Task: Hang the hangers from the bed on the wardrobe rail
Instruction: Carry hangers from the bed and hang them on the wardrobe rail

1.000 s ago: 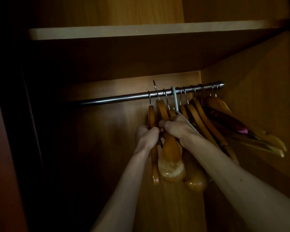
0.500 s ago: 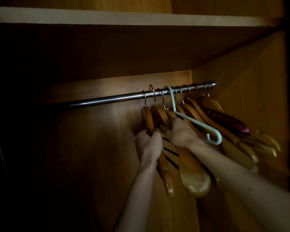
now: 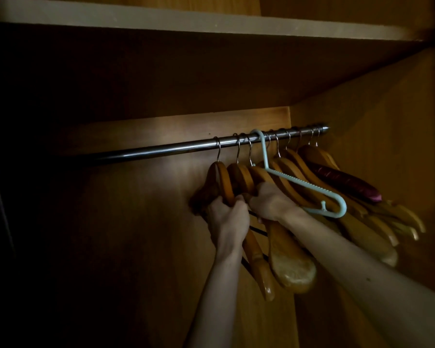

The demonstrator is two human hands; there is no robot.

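A steel wardrobe rail [image 3: 161,150] runs across the dim wooden wardrobe. Several wooden hangers [image 3: 362,222] hang bunched at its right end, with a pale blue plastic hanger [image 3: 309,187] and a dark purple padded one [image 3: 347,183] among them. My left hand [image 3: 226,217] grips the leftmost wooden hanger [image 3: 224,182] by its arm, its hook over the rail. My right hand [image 3: 269,202] grips the neighbouring wooden hangers [image 3: 289,262] just to the right. Both fists touch each other.
A wooden shelf [image 3: 211,23] sits above the rail. The wardrobe's right side wall [image 3: 387,109] is close to the bunched hangers. The rail's left half is bare and lies in deep shadow.
All hooks now sit on the rail; a second ago one hook stood raised above it. The leftmost hanger has slid left, apart from the others. The camera moved closer.
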